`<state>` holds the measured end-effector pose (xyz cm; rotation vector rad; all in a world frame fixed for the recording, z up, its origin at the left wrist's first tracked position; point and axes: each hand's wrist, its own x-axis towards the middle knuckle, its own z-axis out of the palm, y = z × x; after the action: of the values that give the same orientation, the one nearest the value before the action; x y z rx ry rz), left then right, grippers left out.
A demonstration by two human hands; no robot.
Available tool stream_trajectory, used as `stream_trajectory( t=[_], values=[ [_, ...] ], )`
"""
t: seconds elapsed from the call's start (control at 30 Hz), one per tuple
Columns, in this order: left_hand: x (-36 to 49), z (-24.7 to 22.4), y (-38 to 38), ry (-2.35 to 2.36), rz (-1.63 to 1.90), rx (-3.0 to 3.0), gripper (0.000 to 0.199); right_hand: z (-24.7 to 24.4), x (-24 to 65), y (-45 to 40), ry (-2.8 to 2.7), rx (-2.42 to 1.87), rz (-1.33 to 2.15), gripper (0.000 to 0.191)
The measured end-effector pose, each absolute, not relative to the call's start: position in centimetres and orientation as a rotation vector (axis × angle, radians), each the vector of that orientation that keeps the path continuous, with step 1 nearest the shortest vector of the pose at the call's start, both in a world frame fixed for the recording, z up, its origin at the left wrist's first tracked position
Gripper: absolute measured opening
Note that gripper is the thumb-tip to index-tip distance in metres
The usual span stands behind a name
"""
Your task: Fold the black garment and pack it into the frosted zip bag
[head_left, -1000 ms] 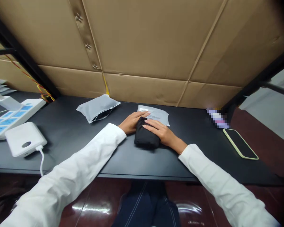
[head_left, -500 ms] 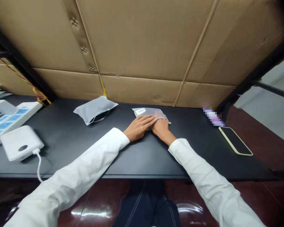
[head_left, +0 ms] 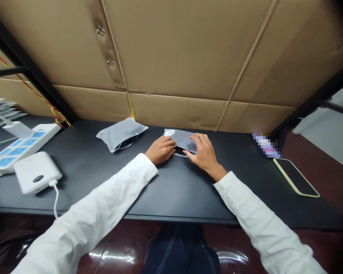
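Note:
A frosted translucent bag (head_left: 184, 138) with a white label lies on the black table, its opening gaping toward me. My left hand (head_left: 161, 149) is closed on the bag's left edge, near the label. At the bag's right side is my right hand (head_left: 203, 153), thumb and fingers apart around the edge of the opening; the fingertips touch the bag. A second frosted bag (head_left: 121, 133) lies farther left, its mouth partly open and no hand on it.
On the left are a white power strip (head_left: 23, 146), a white charger box (head_left: 37, 172) with a cable, and stacked grey bags (head_left: 2, 113). A phone (head_left: 296, 177) and a pixelated item (head_left: 266, 145) lie right. Cardboard (head_left: 171, 49) stands behind.
My right hand has come out of the bag and spread its fingers at the bag's right edge. My left hand has shifted to the left edge. The bag's mouth now shows open.

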<state>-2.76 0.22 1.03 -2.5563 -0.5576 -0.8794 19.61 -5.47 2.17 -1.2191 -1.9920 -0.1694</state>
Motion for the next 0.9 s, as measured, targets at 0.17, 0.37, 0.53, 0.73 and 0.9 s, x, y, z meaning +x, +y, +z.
stream_trajectory(
  t=[0.17,0.37,0.53,0.73,0.9],
  values=[
    [-3.4,0.8,0.6,-0.617,-0.903,-2.605,0.026,0.1,22.3,-3.9,-1.847,-1.321,0.306,0.05],
    [-4.1,1.0,0.8,-0.766,-0.713,-2.643,0.024,0.0,23.1,-4.8,-1.976,-1.051,0.444,0.055],
    [-4.1,1.4,0.5,-0.652,-0.759,-2.706,0.027,0.1,22.8,-5.4,-2.124,-0.9,0.229,0.018],
    [-2.6,1.2,-0.8,-0.393,-0.807,-2.764,0.013,-0.4,21.7,-5.6,-2.107,-0.795,0.13,0.019],
    [-1.8,1.4,-1.4,-0.327,-0.797,-2.689,0.015,-0.3,21.0,-5.9,-2.051,-0.747,0.172,0.016]
  ],
)
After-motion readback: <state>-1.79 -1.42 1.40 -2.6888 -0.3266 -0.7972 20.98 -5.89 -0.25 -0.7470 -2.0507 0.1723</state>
